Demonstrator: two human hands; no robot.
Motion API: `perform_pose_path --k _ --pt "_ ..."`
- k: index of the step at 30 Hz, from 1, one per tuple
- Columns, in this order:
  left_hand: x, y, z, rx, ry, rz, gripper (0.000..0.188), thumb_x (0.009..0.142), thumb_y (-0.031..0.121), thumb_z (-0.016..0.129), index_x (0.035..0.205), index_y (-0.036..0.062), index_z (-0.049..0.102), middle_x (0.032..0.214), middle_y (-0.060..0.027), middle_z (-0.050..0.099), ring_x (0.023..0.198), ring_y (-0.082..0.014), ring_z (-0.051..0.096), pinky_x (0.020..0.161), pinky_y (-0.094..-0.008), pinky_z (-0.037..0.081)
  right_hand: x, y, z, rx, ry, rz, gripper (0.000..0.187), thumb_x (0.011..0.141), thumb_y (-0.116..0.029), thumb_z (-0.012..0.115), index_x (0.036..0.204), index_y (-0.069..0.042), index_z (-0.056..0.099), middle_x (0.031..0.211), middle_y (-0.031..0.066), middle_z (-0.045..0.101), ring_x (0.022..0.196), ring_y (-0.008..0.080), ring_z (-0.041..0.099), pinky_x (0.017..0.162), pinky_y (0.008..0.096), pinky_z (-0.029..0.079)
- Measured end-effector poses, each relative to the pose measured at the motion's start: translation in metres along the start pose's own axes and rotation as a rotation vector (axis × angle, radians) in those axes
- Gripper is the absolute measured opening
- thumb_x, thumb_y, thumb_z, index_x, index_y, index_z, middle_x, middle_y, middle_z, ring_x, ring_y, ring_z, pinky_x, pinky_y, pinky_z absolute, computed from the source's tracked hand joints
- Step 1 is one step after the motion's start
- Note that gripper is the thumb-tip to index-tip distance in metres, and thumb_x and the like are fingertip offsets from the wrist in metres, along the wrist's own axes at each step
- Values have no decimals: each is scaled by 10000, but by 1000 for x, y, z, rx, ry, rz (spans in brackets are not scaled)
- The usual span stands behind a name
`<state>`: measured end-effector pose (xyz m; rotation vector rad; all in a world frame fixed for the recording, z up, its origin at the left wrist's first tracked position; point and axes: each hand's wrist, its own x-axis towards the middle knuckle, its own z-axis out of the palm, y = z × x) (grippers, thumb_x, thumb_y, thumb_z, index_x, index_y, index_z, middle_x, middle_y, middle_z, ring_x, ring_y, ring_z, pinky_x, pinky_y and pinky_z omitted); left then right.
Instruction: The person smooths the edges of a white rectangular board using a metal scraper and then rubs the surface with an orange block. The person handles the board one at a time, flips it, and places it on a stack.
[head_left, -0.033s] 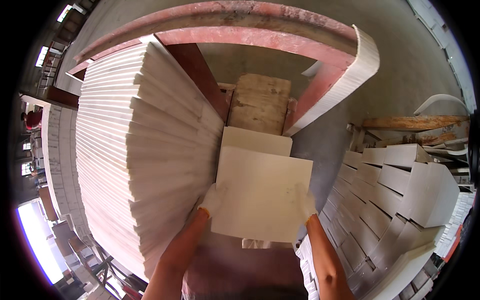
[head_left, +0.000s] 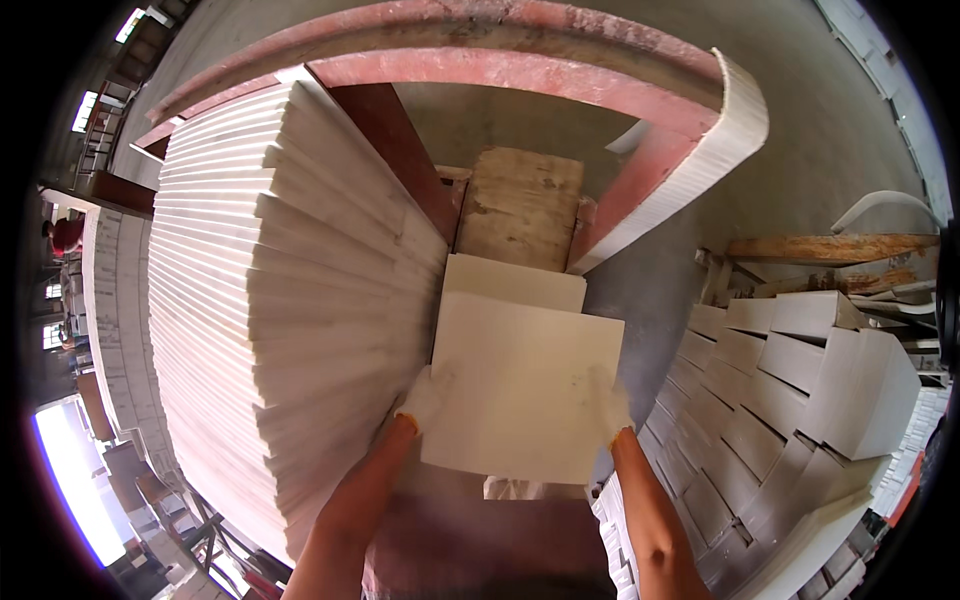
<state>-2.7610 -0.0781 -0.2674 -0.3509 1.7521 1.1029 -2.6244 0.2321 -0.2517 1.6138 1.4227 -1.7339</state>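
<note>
Between my two gloved hands is a flat, cream, square panel (head_left: pixel 525 390), with faint dark smudges near its right side. My left hand (head_left: pixel 425 400), in a white glove with an orange cuff edge, grips its left edge. My right hand (head_left: pixel 612 405), gloved alike, holds the right edge. The fingers of both hands partly blend into the panel or are hidden by it. A second cream panel (head_left: pixel 515 280) shows just beyond the held one, partly covered by it. Whether the two touch, I cannot tell. Behind them is a worn wooden board (head_left: pixel 525 205).
A tall rack of tightly packed white sheets (head_left: pixel 330 290) stands close on the left. A red metal frame (head_left: pixel 520 65) arches across the far side, its right post (head_left: pixel 640 190) edged with pale padding. On the right are stacked white boxes (head_left: pixel 765 385) and wooden beams (head_left: pixel 830 247).
</note>
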Motion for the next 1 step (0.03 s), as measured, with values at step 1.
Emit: perform_pose_path --k 1 --pt "14 -9 -3 -28 -22 22 753 966 457 515 1488 3 217 1449 -182 451 1323 -214 459 1067 -310 382 6 -1 9 33 -16 10 640 916 -516 577 1323 -23 547 1174 105 639 1001 178 609 848 335 494"
